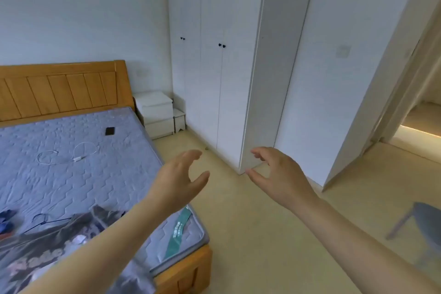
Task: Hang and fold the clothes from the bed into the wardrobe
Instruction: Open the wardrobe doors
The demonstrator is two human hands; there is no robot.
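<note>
Left grip (177,184) and right grip (279,174) hover empty with fingers loosely spread, while the grey shirt (47,253) lies crumpled on the bed (95,174), probably soft, light and floppy, best pinched at the shoulders.

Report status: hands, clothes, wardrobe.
Left hand and right hand open, empty. Grey printed garment on bed, by black hanger. Wardrobe doors closed.

Two hands (175,184) (282,178), one bed (78,181), one wardrobe (229,83), one phone (110,131), one cable (77,158), one hanger (40,218), one chair (426,224)
</note>
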